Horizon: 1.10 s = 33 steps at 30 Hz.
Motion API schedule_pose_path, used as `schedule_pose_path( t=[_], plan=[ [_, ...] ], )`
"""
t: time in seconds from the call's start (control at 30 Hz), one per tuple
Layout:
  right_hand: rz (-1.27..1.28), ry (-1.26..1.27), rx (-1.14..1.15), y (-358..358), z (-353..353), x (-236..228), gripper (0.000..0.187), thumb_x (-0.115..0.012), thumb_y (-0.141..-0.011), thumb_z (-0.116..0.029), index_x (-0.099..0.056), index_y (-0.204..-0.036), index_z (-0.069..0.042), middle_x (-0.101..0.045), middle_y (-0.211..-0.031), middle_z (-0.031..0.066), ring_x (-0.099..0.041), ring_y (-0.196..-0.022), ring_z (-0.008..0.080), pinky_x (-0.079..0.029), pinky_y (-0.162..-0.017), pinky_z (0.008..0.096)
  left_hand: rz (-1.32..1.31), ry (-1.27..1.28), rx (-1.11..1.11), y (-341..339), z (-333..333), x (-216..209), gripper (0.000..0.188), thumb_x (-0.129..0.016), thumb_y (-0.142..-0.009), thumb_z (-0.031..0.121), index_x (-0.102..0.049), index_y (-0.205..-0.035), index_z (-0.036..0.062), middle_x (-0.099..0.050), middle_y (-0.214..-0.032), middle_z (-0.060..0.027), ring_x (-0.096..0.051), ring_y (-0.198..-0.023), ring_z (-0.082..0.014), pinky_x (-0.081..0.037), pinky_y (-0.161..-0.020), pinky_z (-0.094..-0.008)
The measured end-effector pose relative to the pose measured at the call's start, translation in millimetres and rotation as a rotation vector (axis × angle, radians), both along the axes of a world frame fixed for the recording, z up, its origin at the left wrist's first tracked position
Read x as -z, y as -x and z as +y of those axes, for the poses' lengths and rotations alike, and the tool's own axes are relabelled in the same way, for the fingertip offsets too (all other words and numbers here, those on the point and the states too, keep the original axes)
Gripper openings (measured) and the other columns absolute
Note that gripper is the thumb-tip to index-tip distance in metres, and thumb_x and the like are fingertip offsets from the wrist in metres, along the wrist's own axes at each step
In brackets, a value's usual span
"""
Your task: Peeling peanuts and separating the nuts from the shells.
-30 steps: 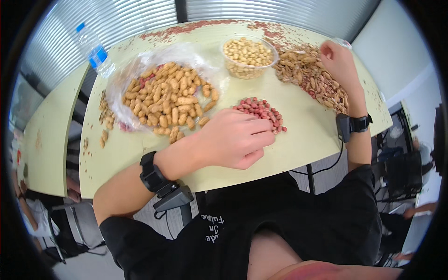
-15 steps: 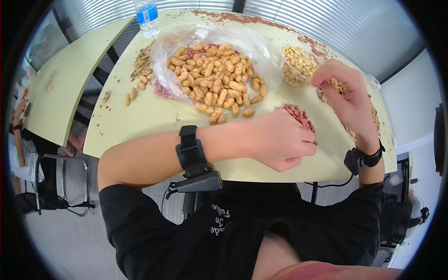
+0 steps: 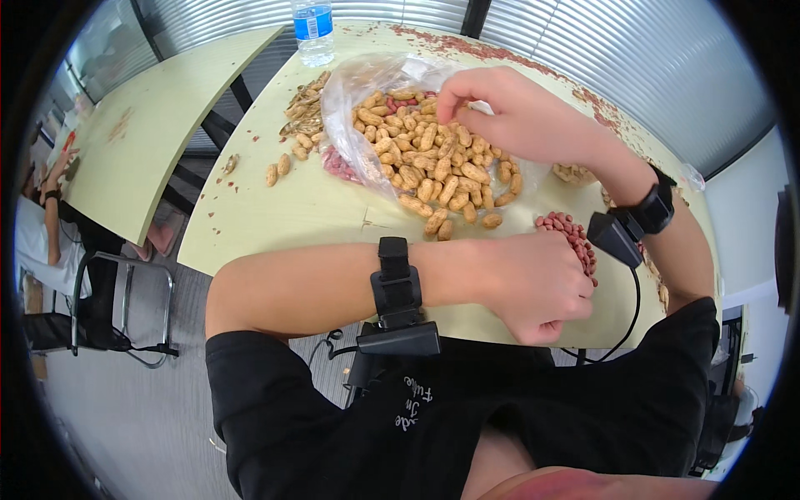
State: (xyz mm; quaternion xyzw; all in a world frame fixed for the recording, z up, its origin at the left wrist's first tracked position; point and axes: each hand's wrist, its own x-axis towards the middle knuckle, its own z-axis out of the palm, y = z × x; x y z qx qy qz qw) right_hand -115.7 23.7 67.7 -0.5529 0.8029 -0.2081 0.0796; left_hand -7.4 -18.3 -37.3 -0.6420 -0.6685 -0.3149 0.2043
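My right hand (image 3: 521, 112) hangs over a clear plastic bag (image 3: 336, 104) heaped with unshelled peanuts (image 3: 442, 167). Its thumb and forefinger are apart and bent down toward the nuts, with nothing visible between them. Near the table's front edge, my left hand (image 3: 537, 283) is closed in a fist; whatever it may hold is hidden. Just beyond its knuckles lies a pile of red-skinned peanut kernels (image 3: 575, 239). A clear tub of pale kernels (image 3: 573, 173) is mostly covered by my right forearm.
Empty shells (image 3: 304, 107) are heaped left of the bag, with loose peanuts (image 3: 278, 170) nearby. A water bottle (image 3: 313, 37) stands at the back left. Red skins (image 3: 475, 46) line the far edge. At another table (image 3: 142, 125) on the left, a person (image 3: 50, 217) sits.
My right hand has moved left, from beside the tub and the right-hand shells to over the peanuts in the bag. My left hand remains a fist by the red kernels. The view has shifted slightly.
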Motion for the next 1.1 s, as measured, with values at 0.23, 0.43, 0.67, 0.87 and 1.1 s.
schedule_pose_path(
  t=[0.23,0.43,0.67,0.87,1.1],
  plan=[
    [0.056,-0.069,-0.09,30.8,-43.8,12.3,0.015,-0.054,-0.094,-0.005,-0.064,-0.104,0.001,-0.068,-0.099,0.0111,-0.064,-0.093,0.0209,-0.051,-0.084,0.0352,0.013,0.073,0.014,-2.9,-1.4,-4.5,0.016,-0.068,-0.062,0.021,-0.057,-0.064,0.0094,-0.056,-0.064,-0.0053,-0.061,-0.06,-0.0276,-0.046,-0.052,-0.0416],
    [0.121,-0.083,-0.103,33.3,-66.3,23.4,0.016,-0.06,-0.093,-0.012,-0.064,-0.103,0.0,-0.069,-0.095,0.0121,-0.066,-0.088,0.0219,-0.052,-0.081,0.0359,0.03,0.108,-0.006,-4.6,-1.0,-4.7,0.015,-0.068,-0.062,0.022,-0.061,-0.065,0.0089,-0.059,-0.064,-0.0061,-0.063,-0.062,-0.0282,-0.048,-0.053,-0.0421],
    [0.227,-0.139,0.04,22.6,-92.2,33.3,0.027,-0.068,-0.089,-0.028,-0.071,-0.093,-0.001,-0.073,-0.088,0.0144,-0.07,-0.082,0.0264,-0.054,-0.076,0.0378,0.045,0.099,-0.021,-5.9,-0.8,-6.0,0.015,-0.068,-0.06,0.022,-0.061,-0.063,0.0087,-0.058,-0.061,-0.0057,-0.064,-0.061,-0.0283,-0.048,-0.051,-0.0421],
    [0.293,-0.069,0.146,17.7,-86.7,29.9,0.023,-0.069,-0.085,-0.023,-0.07,-0.091,-0.001,-0.073,-0.085,0.0131,-0.069,-0.079,0.0246,-0.054,-0.074,0.0367,0.044,0.095,-0.01,-4.2,0.7,-3.0,0.015,-0.068,-0.061,0.021,-0.059,-0.062,0.0089,-0.058,-0.062,-0.0054,-0.064,-0.06,-0.0278,-0.048,-0.051,-0.0414],
    [-0.009,0.225,0.124,-10.8,-8.8,-9.3,0.014,-0.073,-0.084,-0.008,-0.065,-0.093,-0.002,-0.065,-0.082,0.0007,-0.062,-0.079,0.0098,-0.051,-0.069,0.0275,0.005,0.011,0.002,-2.9,-0.1,-2.6,0.014,-0.067,-0.064,0.019,-0.056,-0.061,0.0099,-0.056,-0.06,-0.0053,-0.062,-0.057,-0.0272,-0.047,-0.05,-0.0411]
  ],
)
